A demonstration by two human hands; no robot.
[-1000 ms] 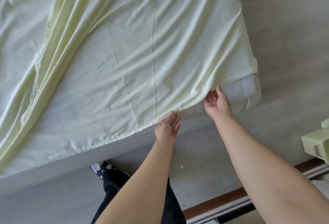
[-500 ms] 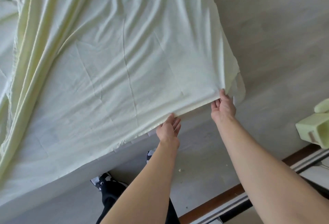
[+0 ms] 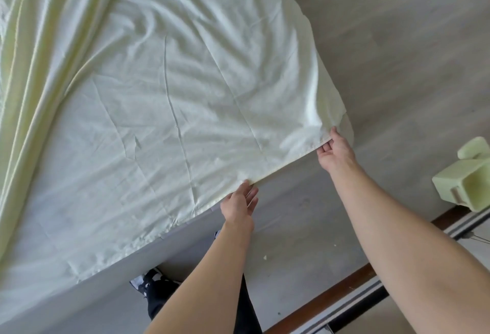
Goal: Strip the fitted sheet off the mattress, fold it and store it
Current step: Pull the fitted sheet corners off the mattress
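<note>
A pale yellow-green fitted sheet [image 3: 172, 89] lies loose and wrinkled over the white mattress [image 3: 87, 299], bunched into long folds at the left. My left hand [image 3: 240, 205] pinches the sheet's near hem with thumb on top and fingers underneath. My right hand [image 3: 334, 152] pinches the same hem further right, close to the sheet's corner. The stretch of hem between my hands is lifted off the mattress edge, and the mattress corner is hidden under the raised cloth.
Grey wood-look floor [image 3: 397, 41] runs beside and behind the bed. A pale green boxy object [image 3: 469, 182] stands at the right edge. A brown threshold with a sliding-door track [image 3: 344, 296] crosses the lower right. My dark trouser leg and a shoe [image 3: 148, 280] are below.
The sheet corner has come off the mattress corner, which was exposed a second ago. My right hand moved right and outward with the hem; the left hand kept its hold.
</note>
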